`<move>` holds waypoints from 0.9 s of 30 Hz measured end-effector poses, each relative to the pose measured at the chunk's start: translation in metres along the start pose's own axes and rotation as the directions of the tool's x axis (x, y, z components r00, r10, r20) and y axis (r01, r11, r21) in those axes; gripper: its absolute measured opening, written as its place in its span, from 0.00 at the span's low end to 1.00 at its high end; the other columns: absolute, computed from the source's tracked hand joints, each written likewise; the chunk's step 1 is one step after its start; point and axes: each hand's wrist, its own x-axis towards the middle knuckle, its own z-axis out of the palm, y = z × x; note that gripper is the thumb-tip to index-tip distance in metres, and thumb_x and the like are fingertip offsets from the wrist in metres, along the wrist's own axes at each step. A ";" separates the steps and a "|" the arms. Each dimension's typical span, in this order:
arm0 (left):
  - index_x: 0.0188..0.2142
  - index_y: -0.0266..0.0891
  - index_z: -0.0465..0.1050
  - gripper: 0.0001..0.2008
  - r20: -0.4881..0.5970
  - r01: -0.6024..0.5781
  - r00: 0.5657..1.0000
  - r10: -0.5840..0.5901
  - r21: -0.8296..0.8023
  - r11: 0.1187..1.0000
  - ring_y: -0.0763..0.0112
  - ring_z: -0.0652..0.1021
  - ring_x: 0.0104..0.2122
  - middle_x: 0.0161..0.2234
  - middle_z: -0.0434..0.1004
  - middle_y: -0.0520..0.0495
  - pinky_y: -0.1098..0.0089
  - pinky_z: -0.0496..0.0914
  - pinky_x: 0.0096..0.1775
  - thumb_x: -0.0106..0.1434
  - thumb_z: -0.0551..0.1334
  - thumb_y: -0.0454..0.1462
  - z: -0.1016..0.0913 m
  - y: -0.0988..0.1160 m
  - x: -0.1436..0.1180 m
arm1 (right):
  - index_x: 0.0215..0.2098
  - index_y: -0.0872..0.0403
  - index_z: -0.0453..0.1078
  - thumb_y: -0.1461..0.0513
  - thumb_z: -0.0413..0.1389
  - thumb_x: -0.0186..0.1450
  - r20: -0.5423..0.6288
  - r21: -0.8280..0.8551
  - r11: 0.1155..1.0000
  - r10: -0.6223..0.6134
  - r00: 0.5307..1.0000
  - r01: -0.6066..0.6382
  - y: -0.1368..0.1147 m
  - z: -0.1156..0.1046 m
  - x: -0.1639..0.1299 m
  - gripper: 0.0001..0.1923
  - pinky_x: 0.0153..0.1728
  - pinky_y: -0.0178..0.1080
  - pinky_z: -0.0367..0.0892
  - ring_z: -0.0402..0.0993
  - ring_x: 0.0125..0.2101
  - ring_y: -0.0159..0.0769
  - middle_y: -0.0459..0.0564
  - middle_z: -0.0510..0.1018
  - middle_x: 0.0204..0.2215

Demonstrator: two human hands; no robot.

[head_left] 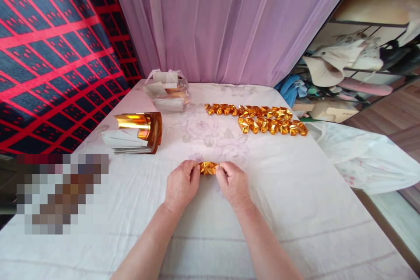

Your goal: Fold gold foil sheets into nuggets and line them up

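Note:
Between my hands is a small folded piece of gold foil paper (208,168), creased and shiny. My left hand (183,181) is closed on its left end, and my right hand (234,182) pinches the right end. The fingertips partly hide both ends. Farther back on the right, several folded gold foil pieces (272,126) sit in two rows. To the left lies a stack of gold foil sheets (154,133), some curled, with white backing showing.
A clear plastic bag (167,92) of paper stacks stands at the back left of the cloth-covered table (210,236). A white plastic bag (370,157) hangs by the right edge, near a cluttered shelf (361,70). A purple curtain (210,22) closes off the back. A patch at left is pixelated.

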 end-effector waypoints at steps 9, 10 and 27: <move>0.32 0.41 0.69 0.09 0.021 0.032 0.999 -0.033 0.027 0.999 0.67 0.77 0.32 0.32 0.76 0.49 0.69 0.64 0.32 0.68 0.53 0.36 -0.002 0.001 0.002 | 0.18 0.50 0.57 0.60 0.47 0.65 0.066 0.258 0.963 0.067 0.996 -0.082 -0.007 -0.007 0.003 0.16 0.23 0.32 0.55 0.60 0.19 0.29 0.41 0.64 0.16; 0.32 0.41 0.69 0.09 0.026 0.029 0.999 -0.030 0.028 0.999 0.67 0.77 0.32 0.32 0.76 0.49 0.69 0.64 0.32 0.68 0.53 0.36 -0.003 0.001 0.001 | 0.18 0.50 0.57 0.60 0.47 0.65 0.067 0.257 0.962 0.073 0.995 -0.088 -0.007 -0.007 0.003 0.16 0.23 0.32 0.55 0.60 0.19 0.29 0.41 0.64 0.16; 0.33 0.42 0.70 0.08 0.027 -0.010 1.000 0.009 0.019 1.000 0.68 0.77 0.32 0.32 0.77 0.49 0.70 0.64 0.32 0.68 0.54 0.36 -0.004 0.005 -0.001 | 0.18 0.50 0.58 0.61 0.46 0.64 0.006 0.130 0.990 0.056 0.998 -0.056 -0.006 -0.007 0.002 0.16 0.24 0.34 0.55 0.61 0.20 0.31 0.43 0.66 0.16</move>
